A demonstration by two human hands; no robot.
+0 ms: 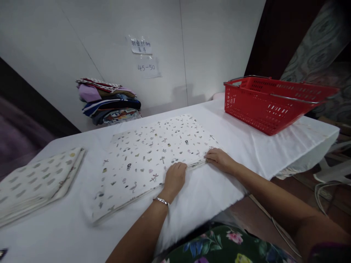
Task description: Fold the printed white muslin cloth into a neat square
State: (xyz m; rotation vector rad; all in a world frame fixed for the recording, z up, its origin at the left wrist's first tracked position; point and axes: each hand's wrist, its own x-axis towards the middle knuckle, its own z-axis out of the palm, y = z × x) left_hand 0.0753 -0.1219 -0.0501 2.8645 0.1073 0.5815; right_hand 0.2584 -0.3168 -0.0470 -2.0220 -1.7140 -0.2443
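A folded white cloth (153,153) printed with small plants and animals lies flat on the white table (214,190) in front of me. My left hand (174,177), a bracelet on its wrist, rests with curled fingers on the cloth's near edge. My right hand (221,159) presses on the same edge a little to the right, its fingers bent over the hem. Both hands touch the cloth at its front border.
A second folded patterned cloth (35,182) lies at the left. A stack of folded clothes (109,102) sits against the wall at the back. A red plastic basket (274,102) stands at the back right. Two paper notes (145,56) hang on the wall.
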